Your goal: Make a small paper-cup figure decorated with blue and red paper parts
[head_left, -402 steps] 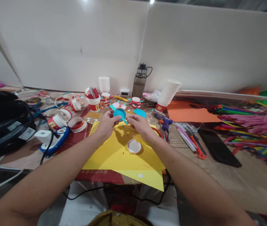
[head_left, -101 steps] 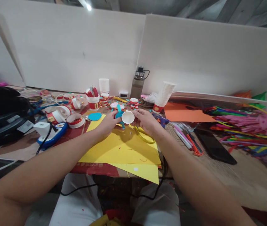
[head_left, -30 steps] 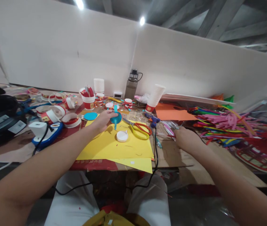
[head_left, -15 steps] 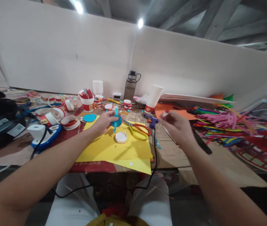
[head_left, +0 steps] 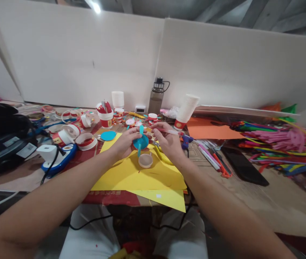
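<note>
In my left hand (head_left: 124, 144) is a blue paper disc (head_left: 144, 142), pinched at its left edge, with a light-blue strip (head_left: 141, 130) standing across it. Close to the disc's right side is my right hand (head_left: 170, 145). Its fingers are bent together, and whatever they hold is too small to make out. Below the disc, a shallow white cup piece (head_left: 145, 162) lies on yellow paper sheets (head_left: 115, 181). Scissors with a yellow handle (head_left: 164, 157) are partly hidden by my right hand. Just beyond that hand lies a blue-purple glue gun (head_left: 186, 139).
Pens (head_left: 209, 157) and a black phone (head_left: 243, 165) lie to the right, before bundled pipe cleaners (head_left: 274, 136). Stacked paper cups (head_left: 187, 109) and a bottle (head_left: 156, 99) stand at the back. Cut cup rings (head_left: 86, 142) and a blue-white power strip (head_left: 70, 153) are at the left.
My right hand has moved left from near the glue gun to beside the blue disc. My left hand still holds the disc. The view has turned slightly right.
</note>
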Tool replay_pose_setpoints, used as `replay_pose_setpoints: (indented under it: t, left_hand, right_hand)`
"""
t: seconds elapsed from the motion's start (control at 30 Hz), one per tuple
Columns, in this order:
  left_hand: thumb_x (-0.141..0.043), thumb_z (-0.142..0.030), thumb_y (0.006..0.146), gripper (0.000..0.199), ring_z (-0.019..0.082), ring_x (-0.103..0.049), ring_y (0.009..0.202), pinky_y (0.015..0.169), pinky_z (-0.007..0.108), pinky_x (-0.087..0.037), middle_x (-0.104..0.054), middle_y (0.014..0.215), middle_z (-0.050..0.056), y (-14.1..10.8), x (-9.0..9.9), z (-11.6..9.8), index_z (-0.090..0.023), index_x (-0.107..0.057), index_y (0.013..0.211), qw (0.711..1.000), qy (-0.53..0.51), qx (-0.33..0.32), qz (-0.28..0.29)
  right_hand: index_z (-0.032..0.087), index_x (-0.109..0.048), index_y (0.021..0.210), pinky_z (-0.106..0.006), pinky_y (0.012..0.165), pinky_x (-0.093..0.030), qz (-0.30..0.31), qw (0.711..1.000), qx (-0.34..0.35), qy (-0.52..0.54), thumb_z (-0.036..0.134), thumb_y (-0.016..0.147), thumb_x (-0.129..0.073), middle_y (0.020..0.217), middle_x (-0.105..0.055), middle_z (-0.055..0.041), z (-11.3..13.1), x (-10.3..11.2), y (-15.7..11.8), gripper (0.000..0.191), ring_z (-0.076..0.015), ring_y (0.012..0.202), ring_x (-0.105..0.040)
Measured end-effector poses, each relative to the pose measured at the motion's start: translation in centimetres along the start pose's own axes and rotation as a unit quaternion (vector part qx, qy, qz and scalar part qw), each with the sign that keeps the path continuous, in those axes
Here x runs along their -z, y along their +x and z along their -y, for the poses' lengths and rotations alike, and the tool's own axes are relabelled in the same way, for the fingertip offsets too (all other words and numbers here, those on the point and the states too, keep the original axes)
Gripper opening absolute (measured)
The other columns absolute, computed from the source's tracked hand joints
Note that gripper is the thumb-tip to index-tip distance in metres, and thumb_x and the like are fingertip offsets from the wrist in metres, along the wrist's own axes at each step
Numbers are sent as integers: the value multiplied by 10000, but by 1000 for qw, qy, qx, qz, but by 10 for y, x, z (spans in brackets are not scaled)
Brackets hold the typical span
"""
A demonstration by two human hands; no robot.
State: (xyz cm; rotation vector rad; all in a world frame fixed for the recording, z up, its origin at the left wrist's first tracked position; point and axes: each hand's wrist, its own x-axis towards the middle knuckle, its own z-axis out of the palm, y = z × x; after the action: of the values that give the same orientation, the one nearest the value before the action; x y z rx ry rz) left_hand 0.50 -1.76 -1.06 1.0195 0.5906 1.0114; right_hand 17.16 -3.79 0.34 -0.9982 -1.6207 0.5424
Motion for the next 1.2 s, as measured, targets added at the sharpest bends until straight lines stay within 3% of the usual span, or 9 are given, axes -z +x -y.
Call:
replay_pose_setpoints:
  t: [0.3,0.6,0.83,1.2]
  left_hand:
    - [-699,-232,752,281,154,-663,649,568,317,-588,-709,874,51,-3,-5,1,-175,-594,1006,995,81,-57,-31]
    - [-709,-335,765,308,173,-669,626,515,280,-554,-714,856,62,-4,-5,5,-175,-636,1017,987,142,-75,-7]
    - [-718,-274,758,280,166,-674,667,644,309,-574,-710,865,44,-5,-9,4,-182,-647,1012,987,135,-88,-7]
    - [-729,-287,740,301,185,-683,729,656,284,-551,-702,811,44,-9,-15,0,-152,-634,991,982,159,-100,-4]
  right_hand:
    - [223,-518,992,-287,705,-552,-1,998,24,49,415,914,-543,928,-622,-22,6,-6,-9,209,-138,802,-653]
    - [232,-579,970,-349,807,-542,-25,997,60,-30,356,909,-566,980,-670,-51,6,-4,-12,139,-178,920,-648]
    - [237,-592,996,-366,837,-526,-25,995,73,-62,368,920,-550,990,-678,-52,5,-5,-14,157,-192,965,-643]
    - [226,-621,987,-348,802,-535,-23,989,109,-101,348,917,-560,985,-691,-51,7,-4,-15,153,-185,925,-650]
